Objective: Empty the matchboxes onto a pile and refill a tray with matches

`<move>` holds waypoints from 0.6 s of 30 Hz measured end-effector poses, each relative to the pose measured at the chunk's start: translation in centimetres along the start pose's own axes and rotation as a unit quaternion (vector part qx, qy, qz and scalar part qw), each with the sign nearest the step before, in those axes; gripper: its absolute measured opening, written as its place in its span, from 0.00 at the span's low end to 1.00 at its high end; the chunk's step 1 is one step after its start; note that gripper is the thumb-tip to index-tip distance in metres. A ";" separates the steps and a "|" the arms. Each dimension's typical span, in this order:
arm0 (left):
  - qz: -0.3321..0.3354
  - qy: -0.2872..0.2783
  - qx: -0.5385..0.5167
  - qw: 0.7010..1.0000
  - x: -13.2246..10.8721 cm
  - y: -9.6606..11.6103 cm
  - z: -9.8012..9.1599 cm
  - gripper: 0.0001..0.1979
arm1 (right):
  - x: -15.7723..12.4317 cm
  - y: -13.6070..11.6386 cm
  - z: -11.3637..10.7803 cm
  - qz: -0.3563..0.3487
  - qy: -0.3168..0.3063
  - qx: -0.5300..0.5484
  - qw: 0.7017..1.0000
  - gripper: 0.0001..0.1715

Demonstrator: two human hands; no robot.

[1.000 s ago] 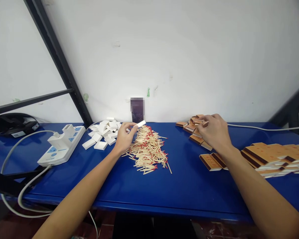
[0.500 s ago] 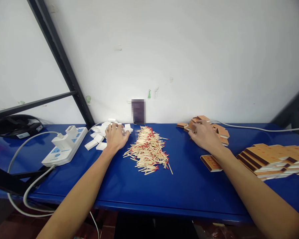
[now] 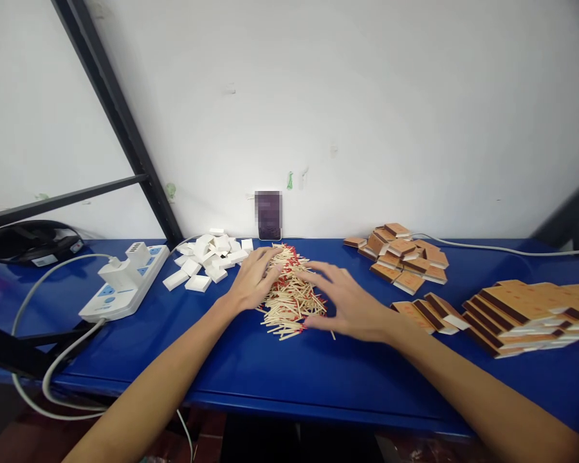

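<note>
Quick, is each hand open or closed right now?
Left hand: open, at the matches' left side, no grip visible.
Right hand: open, thumb spread, at their right side.

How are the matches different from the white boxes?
The matches are thin, pale sticks with red tips; the white boxes are chunkier and plain white. The matches lie between the left hand and right hand; the white boxes lie outside them, to the left. Both form jumbled heaps on the blue table.

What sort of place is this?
It looks like a work spot, perhaps in a small workshop: a blue table against a bare wall, with loose matches, white trays and stacked brown boxes on it.
</note>
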State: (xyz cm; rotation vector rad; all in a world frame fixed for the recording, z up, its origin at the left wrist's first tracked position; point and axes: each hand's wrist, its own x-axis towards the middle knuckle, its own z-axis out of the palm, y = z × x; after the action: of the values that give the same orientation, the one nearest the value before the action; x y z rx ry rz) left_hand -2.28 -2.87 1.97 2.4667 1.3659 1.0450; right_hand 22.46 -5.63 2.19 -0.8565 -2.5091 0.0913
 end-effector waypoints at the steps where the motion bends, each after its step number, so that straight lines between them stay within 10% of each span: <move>1: -0.006 0.011 -0.019 1.000 -0.1 0.3 0.3 0.22 | 0.0 -0.5 0.5 -0.026 -0.013 0.001 1.000 0.48; 10: -0.143 0.082 -0.247 0.955 0.7 -1.5 1.6 0.26 | 1.3 -2.4 3.2 -0.081 -0.008 -0.038 0.996 0.53; 18: -0.164 0.089 -0.189 0.964 0.8 -4.6 1.1 0.28 | 1.7 -1.7 3.7 -0.039 0.008 -0.061 0.997 0.50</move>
State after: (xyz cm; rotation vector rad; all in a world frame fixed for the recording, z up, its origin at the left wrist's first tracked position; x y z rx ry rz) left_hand -4.51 0.63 -0.34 1.8395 1.4029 1.3210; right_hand 18.61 -5.61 0.00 -0.8011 -2.5501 -0.0950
